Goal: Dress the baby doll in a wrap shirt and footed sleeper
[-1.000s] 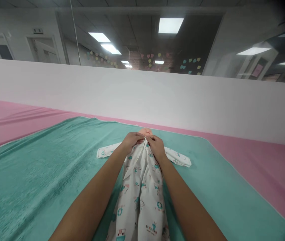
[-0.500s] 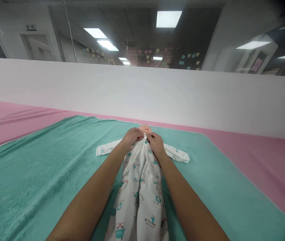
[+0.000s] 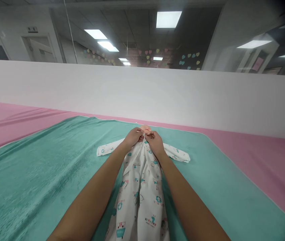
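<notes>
A white baby romper (image 3: 139, 187) with teal and pink prints lies lengthwise in front of me, its sleeves spread to both sides. The head of a baby doll (image 3: 146, 128) shows just beyond the collar, mostly hidden behind my hands. My left hand (image 3: 133, 136) pinches the left side of the romper's neckline. Close beside it, my right hand (image 3: 154, 140) pinches the right side, and the cloth is drawn up to a peak between them. The fastening at the fingertips is too small to make out.
A teal blanket (image 3: 64, 167) lies under the romper, over a pink sheet (image 3: 263, 157). Behind stands a low white wall (image 3: 142, 90), with a glass panel (image 3: 137, 33) above it showing ceiling lights and heart stickers.
My right fingers have shifted slightly at the neckline and look a little more bent. Both hands stay at the collar, and the romper lies as before.
</notes>
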`<state>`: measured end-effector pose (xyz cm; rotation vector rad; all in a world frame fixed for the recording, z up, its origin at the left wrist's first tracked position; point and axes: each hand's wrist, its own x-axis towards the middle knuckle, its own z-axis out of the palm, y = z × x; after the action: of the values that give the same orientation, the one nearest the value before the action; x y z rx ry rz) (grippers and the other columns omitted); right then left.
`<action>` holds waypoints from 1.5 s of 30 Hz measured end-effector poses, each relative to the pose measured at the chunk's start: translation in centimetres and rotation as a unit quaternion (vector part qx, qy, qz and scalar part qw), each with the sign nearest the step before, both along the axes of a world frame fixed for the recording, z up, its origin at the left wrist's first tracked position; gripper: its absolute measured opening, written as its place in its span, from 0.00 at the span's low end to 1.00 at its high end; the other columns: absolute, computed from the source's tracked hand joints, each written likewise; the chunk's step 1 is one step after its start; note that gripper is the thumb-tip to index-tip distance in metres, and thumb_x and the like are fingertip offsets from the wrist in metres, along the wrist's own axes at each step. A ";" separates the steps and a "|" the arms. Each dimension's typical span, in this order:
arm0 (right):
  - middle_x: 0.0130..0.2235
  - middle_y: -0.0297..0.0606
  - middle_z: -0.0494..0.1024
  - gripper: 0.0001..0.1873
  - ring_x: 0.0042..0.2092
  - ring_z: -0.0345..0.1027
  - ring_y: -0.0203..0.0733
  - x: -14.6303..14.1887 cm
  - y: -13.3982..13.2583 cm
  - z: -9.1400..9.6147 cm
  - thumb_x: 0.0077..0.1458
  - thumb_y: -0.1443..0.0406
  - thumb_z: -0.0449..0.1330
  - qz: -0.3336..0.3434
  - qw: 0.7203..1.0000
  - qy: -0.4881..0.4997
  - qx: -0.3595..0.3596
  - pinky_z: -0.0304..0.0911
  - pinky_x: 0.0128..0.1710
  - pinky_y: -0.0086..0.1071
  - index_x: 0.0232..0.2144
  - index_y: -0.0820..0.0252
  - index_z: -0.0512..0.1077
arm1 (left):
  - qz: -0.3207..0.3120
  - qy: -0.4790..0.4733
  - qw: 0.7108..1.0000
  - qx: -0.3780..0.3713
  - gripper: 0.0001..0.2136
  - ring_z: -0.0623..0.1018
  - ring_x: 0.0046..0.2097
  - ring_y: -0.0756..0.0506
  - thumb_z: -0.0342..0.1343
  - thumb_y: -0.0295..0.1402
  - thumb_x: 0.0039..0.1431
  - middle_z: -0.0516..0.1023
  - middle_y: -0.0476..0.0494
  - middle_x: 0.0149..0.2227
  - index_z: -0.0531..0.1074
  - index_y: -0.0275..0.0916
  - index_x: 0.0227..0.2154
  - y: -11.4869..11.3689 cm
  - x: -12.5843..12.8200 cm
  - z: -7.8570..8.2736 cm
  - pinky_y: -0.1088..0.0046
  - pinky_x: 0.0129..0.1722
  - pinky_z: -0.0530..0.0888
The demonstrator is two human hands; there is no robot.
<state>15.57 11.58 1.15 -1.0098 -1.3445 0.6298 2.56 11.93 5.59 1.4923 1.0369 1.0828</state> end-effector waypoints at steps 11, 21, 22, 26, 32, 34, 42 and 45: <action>0.35 0.36 0.73 0.17 0.36 0.69 0.38 -0.2 0.9 -0.6 0.38 0.63 0.64 0.017 0.999 0.027 -0.025 0.65 0.38 0.33 0.31 0.58 0.63 | 0.041 0.074 0.996 0.043 0.11 0.65 0.22 0.52 0.55 0.31 0.47 0.65 0.54 0.19 0.67 0.37 0.37 0.5 0.1 -0.6 0.77 0.24 0.60; 0.33 0.35 0.73 0.14 0.36 0.69 0.38 0.0 1.0 -0.6 0.39 0.64 0.63 0.007 0.999 0.018 -0.047 0.65 0.39 0.33 0.31 0.59 0.66 | 0.005 -0.062 0.997 0.034 0.14 0.65 0.20 0.54 0.53 0.21 0.40 0.65 0.56 0.19 0.66 0.37 0.33 0.6 -0.1 -1.3 0.80 0.21 0.60; 0.33 0.35 0.73 0.13 0.36 0.69 0.38 0.1 0.9 -0.6 0.39 0.64 0.62 0.007 0.999 0.016 -0.050 0.65 0.39 0.33 0.31 0.59 0.66 | 0.001 -0.067 0.997 0.034 0.14 0.65 0.21 0.55 0.53 0.21 0.40 0.65 0.56 0.19 0.66 0.37 0.33 0.6 -0.2 -1.3 0.80 0.22 0.61; 0.33 0.34 0.73 0.12 0.35 0.69 0.38 0.1 0.7 -0.5 0.40 0.65 0.61 0.014 0.998 0.011 -0.055 0.66 0.38 0.32 0.31 0.59 0.66 | 0.005 -0.052 0.999 -0.005 0.11 0.68 0.23 0.53 0.56 0.22 0.41 0.69 0.52 0.21 0.71 0.34 0.32 0.4 -0.5 -0.7 0.78 0.25 0.65; 0.33 0.34 0.74 0.12 0.35 0.69 0.38 0.2 0.7 -0.6 0.40 0.66 0.61 0.021 0.999 0.009 -0.044 0.66 0.38 0.33 0.31 0.59 0.67 | 0.022 -0.010 0.998 -0.051 0.03 0.68 0.23 0.53 0.59 0.24 0.41 0.69 0.50 0.18 0.74 0.32 0.23 0.2 -0.8 0.0 0.78 0.25 0.65; 0.33 0.35 0.74 0.12 0.35 0.69 0.38 0.2 0.7 -0.6 0.40 0.65 0.62 0.022 0.999 0.008 -0.040 0.66 0.39 0.33 0.31 0.59 0.67 | 0.025 -0.009 0.998 -0.052 0.02 0.68 0.23 0.53 0.58 0.24 0.41 0.69 0.50 0.17 0.74 0.32 0.22 0.3 -0.9 0.1 0.78 0.24 0.65; 0.34 0.35 0.75 0.09 0.37 0.70 0.39 0.3 0.8 -0.6 0.42 0.66 0.60 0.026 0.999 -0.006 -0.035 0.65 0.41 0.34 0.31 0.58 0.68 | -0.019 0.030 0.999 -0.018 0.07 0.65 0.22 0.54 0.56 0.30 0.44 0.64 0.52 0.17 0.67 0.34 0.16 0.0 -1.2 0.3 0.79 0.23 0.62; 0.34 0.35 0.75 0.09 0.37 0.70 0.39 0.4 0.9 -0.7 0.42 0.65 0.59 0.022 0.999 -0.020 -0.037 0.65 0.41 0.34 0.31 0.58 0.68 | -0.010 0.040 0.999 -0.003 0.10 0.64 0.21 0.54 0.54 0.31 0.46 0.64 0.52 0.16 0.64 0.35 0.15 0.3 -0.9 -0.1 0.79 0.23 0.62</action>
<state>15.94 12.49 0.48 -1.0585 -1.3899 0.7001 1.64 12.24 5.53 1.5488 1.0777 1.0133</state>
